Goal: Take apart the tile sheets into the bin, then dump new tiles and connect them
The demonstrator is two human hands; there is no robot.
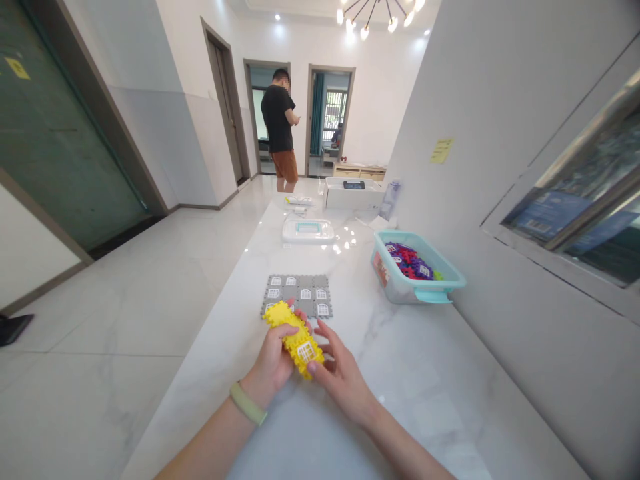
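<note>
Several yellow interlocking building tiles (284, 317) are gathered in a strip over the table, and the nearest one carries a white window piece (306, 351). My left hand (274, 357) is wrapped round the strip from the left, its thumb across the top. At the near right end, my right hand (343, 373) pinches the tiles between thumb and fingers. Just beyond my hands, a flat panel of joined grey tiles (307, 303) lies on the table, some tiles bearing white windows. The yellow tiles cover part of its near left edge.
A light-blue tub (417, 287) with purple, red and green pieces stands right, close to the wall. Its white lid (307, 231) lies farther back on the marble-patterned table (405, 400). Behind are a white box (353, 197) and a standing person (278, 120) in a black shirt.
</note>
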